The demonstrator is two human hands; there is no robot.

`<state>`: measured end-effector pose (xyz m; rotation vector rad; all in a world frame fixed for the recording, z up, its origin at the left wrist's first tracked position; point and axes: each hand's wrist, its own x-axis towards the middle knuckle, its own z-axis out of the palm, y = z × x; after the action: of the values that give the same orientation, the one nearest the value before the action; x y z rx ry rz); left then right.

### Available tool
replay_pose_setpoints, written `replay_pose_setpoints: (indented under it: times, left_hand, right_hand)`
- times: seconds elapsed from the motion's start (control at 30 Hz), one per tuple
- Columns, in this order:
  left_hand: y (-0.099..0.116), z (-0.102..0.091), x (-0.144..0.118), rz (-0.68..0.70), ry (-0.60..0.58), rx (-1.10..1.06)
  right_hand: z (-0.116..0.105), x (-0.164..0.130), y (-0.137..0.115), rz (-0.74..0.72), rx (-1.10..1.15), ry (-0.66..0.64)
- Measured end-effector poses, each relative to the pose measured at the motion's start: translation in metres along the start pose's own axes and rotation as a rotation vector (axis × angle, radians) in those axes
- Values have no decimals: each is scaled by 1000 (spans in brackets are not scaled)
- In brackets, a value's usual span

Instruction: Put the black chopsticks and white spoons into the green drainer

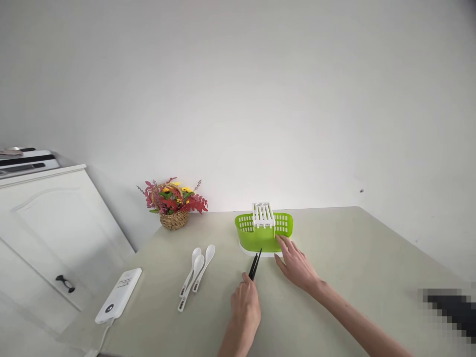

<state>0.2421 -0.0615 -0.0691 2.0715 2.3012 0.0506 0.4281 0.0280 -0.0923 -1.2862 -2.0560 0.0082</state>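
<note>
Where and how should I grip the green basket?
The green basket is probably best pinched at its right-end wall, coming from the right with the right hand: that wall rises clear of the white slatted rack, while the left hand holds black chopsticks.

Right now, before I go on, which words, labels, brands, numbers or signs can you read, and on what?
None can be read.
White device: lines of small print, too small to read.
White spoons: dark marks near the handle ends, too small to read.
Green basket and black chopsticks: no lettering visible.
</note>
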Motion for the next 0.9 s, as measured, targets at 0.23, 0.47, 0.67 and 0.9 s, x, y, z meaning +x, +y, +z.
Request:
replay_pose_setpoints:
  times: [0.23, 0.47, 0.67, 0.9]
  left_hand:
    - [-13, 1, 1, -24, 39, 20]
    - [-28, 3, 2, -39, 24, 142]
    - [-22, 2, 2, 6, 20, 230]
    - [-13, -3, -1, 35, 65, 274]
  right_hand:
    - [24, 7, 9, 36, -16, 69]
    - [-2, -15, 2, 66, 53, 114]
    - [-19, -56, 9, 165, 163, 75]
    - [-24, -99, 17, 346, 273, 13]
